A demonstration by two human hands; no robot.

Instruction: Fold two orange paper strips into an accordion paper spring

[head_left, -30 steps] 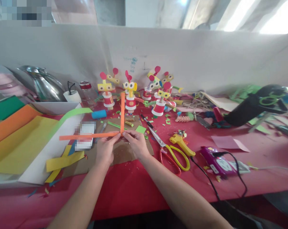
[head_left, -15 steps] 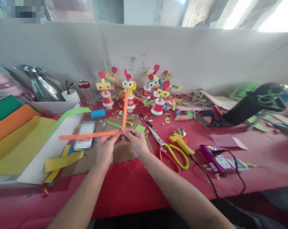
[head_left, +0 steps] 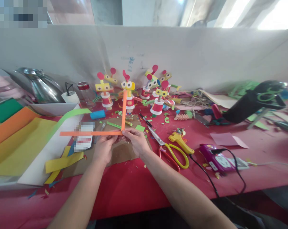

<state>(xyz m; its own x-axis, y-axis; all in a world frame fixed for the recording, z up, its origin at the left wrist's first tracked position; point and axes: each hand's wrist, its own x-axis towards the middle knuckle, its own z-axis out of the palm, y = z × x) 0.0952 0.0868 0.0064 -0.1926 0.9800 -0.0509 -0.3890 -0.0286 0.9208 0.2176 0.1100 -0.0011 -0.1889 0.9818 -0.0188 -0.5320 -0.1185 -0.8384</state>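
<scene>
Two orange paper strips (head_left: 92, 133) meet at a right angle, one reaching left and the other pointing away from me. My right hand (head_left: 135, 139) pinches the corner between thumb and fingers. Just left of it, my left hand (head_left: 105, 147) has its fingers closed under the sideways strip, close to the same corner. Beneath both hands lies a brown cardboard sheet (head_left: 124, 151) with green paper scraps. To the right of my right hand are scissors (head_left: 174, 156) with one red and one yellow handle, and a yellow glue gun (head_left: 182, 143).
Several paper-cup figures (head_left: 107, 100) stand at the back. On the left, a white box (head_left: 48, 143) holds coloured sheets, with yellow strips (head_left: 64, 161) beside it. A phone (head_left: 84, 136) lies near the left strip end. At right are a purple power socket (head_left: 215, 160) with cables and a black holder (head_left: 244, 106).
The sideways strip has turned slightly, its right end now lying lower across the corner. My left thumb has drawn back beneath it, while my right hand keeps its pinch.
</scene>
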